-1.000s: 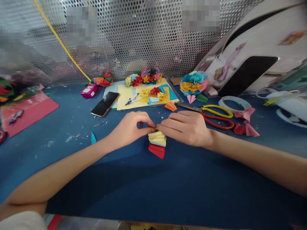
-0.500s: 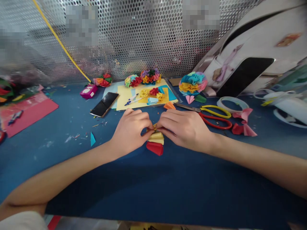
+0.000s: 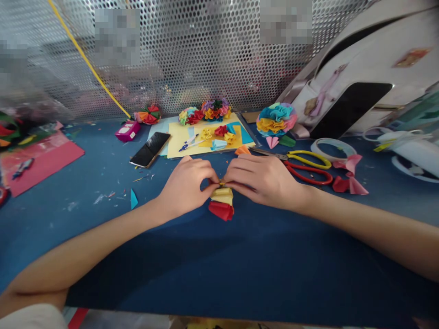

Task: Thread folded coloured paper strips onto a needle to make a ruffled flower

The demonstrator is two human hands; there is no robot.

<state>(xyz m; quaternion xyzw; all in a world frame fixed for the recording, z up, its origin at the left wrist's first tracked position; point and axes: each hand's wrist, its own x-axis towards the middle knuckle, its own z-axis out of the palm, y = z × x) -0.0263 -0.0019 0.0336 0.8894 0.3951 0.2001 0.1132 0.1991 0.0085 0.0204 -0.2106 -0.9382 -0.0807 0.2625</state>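
Observation:
My left hand (image 3: 187,185) and my right hand (image 3: 265,180) meet over the middle of the table, thumbs and forefingers pinched together. Between the fingertips is a small piece of yellow paper (image 3: 222,183), mostly hidden by the fingers. Just below it lies a pale yellow folded paper piece (image 3: 222,195), and a red folded paper piece (image 3: 221,210) sits nearer to me. Whether these pieces are joined cannot be made out. Beyond my right hand an orange folded paper piece (image 3: 243,150) lies beside the scissors (image 3: 308,167), which have one yellow and one red handle.
A phone (image 3: 150,150) and yellow paper sheets (image 3: 174,137) with pens and small paper pieces lie beyond my hands. Paper flowers (image 3: 276,119) stand by the perforated metal panel (image 3: 206,55). At right are a tape roll (image 3: 333,150), a backpack (image 3: 370,55) and another phone (image 3: 353,109).
My fingertips have drawn slightly closer around the yellow paper, and less of it shows. The pale yellow and red pieces have shifted a little. The other objects stay in place.

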